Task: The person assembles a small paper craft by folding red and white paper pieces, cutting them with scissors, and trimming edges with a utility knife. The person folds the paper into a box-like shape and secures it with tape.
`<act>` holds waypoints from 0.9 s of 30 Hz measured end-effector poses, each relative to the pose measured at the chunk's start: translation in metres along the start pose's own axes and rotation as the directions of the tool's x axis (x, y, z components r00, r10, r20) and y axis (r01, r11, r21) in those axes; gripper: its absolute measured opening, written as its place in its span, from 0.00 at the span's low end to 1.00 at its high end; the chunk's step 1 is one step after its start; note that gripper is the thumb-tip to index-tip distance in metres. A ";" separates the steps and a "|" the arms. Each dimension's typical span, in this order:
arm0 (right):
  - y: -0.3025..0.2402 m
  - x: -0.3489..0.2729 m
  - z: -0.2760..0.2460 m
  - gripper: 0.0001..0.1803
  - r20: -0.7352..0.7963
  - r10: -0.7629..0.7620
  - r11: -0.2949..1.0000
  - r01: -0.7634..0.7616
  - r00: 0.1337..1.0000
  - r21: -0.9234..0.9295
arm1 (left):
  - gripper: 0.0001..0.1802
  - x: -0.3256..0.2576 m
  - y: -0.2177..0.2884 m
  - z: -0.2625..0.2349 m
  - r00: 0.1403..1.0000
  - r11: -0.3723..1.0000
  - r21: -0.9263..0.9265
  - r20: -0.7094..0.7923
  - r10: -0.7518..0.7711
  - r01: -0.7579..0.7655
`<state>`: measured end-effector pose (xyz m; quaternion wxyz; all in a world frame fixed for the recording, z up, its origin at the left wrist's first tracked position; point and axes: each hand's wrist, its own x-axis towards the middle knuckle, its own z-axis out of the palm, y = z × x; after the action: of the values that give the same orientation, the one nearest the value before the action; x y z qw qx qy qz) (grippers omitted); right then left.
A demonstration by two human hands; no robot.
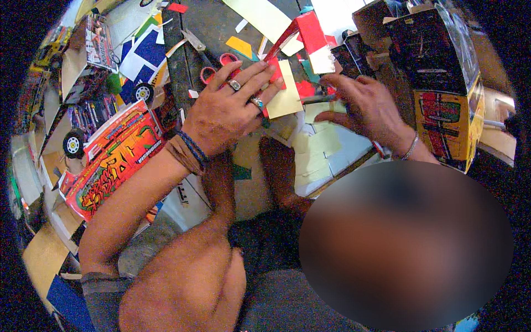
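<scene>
My left hand (235, 105) lies with outstretched fingers on a piece of red and cream paper (286, 99); it wears rings and dark wrist bands. Beside its fingers show the red finger loops of a pair of scissors (207, 75). My right hand (373, 108) is to the right, slightly blurred, thumb and fingers apart. Between them is a dark slim tool (318, 100), pointing at the paper's right edge; whether the hand touches it I cannot tell. A folded red and cream strip (311, 36) stands just beyond the hands.
Paper scraps, including an orange one (239, 45), litter the dark work surface (185, 77). On the left are a red printed box (119, 160) and toy vehicles with black wheels (73, 143). A black and yellow box (445, 124) stands at the right. A pale board (326, 160) lies below my right hand.
</scene>
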<state>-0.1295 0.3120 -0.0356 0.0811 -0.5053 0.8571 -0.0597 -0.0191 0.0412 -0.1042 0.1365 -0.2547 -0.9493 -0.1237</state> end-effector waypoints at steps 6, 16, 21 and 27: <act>-0.016 0.009 0.026 0.43 -0.018 -0.077 0.997 0.077 0.997 0.008 | 0.36 0.002 -0.001 -0.003 0.999 1.000 -0.019 0.035 -0.009 0.010; -0.011 0.018 0.026 0.38 -0.042 -0.115 0.993 0.115 0.993 0.007 | 0.40 0.005 -0.006 -0.009 0.995 0.993 -0.108 0.096 -0.035 0.045; -0.009 0.017 0.020 0.39 -0.012 -0.149 0.988 0.148 0.989 -0.037 | 0.42 0.010 -0.017 -0.017 0.989 0.994 -0.109 0.150 0.010 0.006; -0.012 0.016 0.017 0.41 0.069 -0.108 0.991 0.113 0.992 -0.073 | 0.45 0.016 -0.030 -0.027 0.978 0.994 -0.057 0.181 0.104 -0.096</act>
<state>-0.1235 0.2916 -0.0517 0.0858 -0.5565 0.8263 -0.0149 -0.0426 0.0147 -0.0793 0.0483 -0.3157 -0.9406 -0.1153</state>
